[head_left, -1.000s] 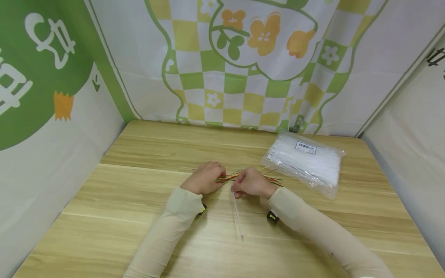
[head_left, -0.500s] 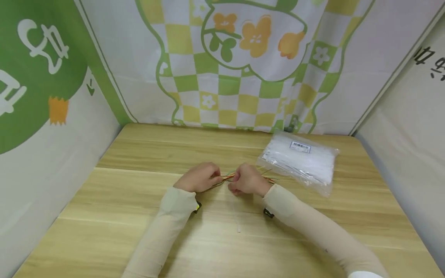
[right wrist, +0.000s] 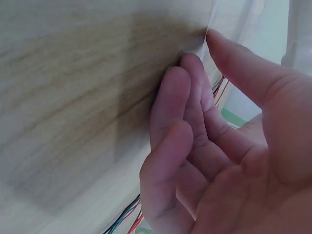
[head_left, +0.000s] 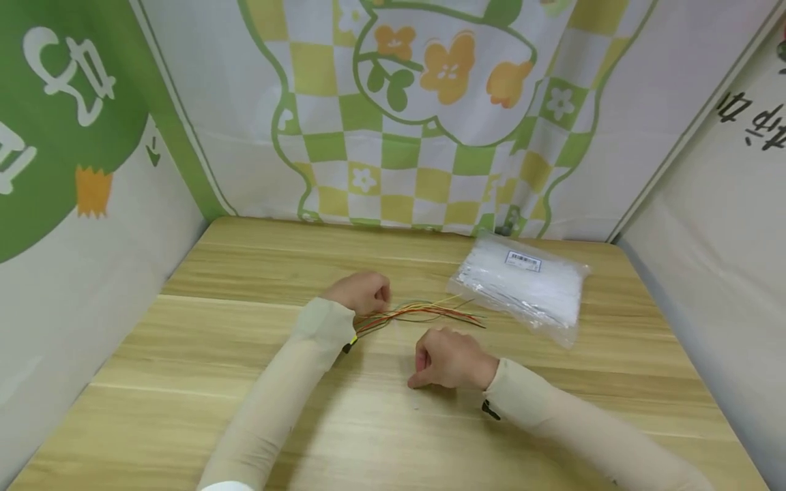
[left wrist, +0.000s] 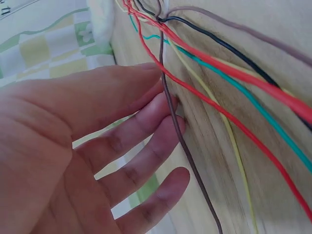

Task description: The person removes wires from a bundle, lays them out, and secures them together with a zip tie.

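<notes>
A loose bundle of thin coloured wires [head_left: 430,310] lies across the middle of the table, red, yellow, green, brown and black. My left hand [head_left: 362,293] is at the bundle's left part. In the left wrist view, its thumb and index tips come together right behind a brown wire [left wrist: 184,146], the other fingers loosely bent. Below the bundle, my right hand [head_left: 454,358] is low over the tabletop. Between its thumb and fingertips runs a thin translucent strip, a cable tie [right wrist: 210,24], most of which is faint or hidden.
A clear plastic bag [head_left: 522,283] packed with white cable ties lies at the table's back right, close to the wires' right ends. Printed cloth panels [head_left: 411,136] enclose the wooden table [head_left: 245,266] at the back and both sides.
My right hand has moved from the wires toward the table's front. My left hand has shifted slightly up off the wires, leaving more of the bundle in sight. The head view has turned slightly right.
</notes>
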### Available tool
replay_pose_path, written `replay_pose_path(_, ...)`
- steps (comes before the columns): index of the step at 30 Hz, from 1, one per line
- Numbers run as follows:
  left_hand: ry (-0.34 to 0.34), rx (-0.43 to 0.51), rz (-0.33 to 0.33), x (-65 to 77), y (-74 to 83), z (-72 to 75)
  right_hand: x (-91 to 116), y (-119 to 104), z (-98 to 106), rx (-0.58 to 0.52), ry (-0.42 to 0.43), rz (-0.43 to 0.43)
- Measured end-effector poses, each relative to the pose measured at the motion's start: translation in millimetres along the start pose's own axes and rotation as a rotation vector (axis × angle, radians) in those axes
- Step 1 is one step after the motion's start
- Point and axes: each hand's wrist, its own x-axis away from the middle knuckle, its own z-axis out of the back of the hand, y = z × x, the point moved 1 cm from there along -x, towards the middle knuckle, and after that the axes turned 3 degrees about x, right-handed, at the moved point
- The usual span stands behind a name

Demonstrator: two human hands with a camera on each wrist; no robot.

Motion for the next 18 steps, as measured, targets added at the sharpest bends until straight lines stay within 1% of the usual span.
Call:
replay_pose_path(3,-0.003,0.016,0.019,-4.3,-1.0,0.4,-4,0,0,0.02,0.022,0.018)
replay_pose_path(6,0.001,0.009,0.013,-9.3,-2.7,1.0,-9,2,2,0.018,0.038,0.049)
replay_pose_path(9,0.02,-0.001,0.013,-13.1,-3.8,2.4,-14,4,5,0.009,0.039,0.052)
replay_pose_path(11,0.031,0.002,0.027,-16.2,-4.0,2.8,-18,4,7,0.004,0.034,0.052)
replay_pose_path(15,0.039,0.015,0.064,-21.1,-2.3,3.2,-25,3,10,0.049,0.045,0.055)
replay_pose_path(18,0.052,-0.004,0.076,-24.5,0.1,3.7,-26,0,11,0.085,0.071,0.053)
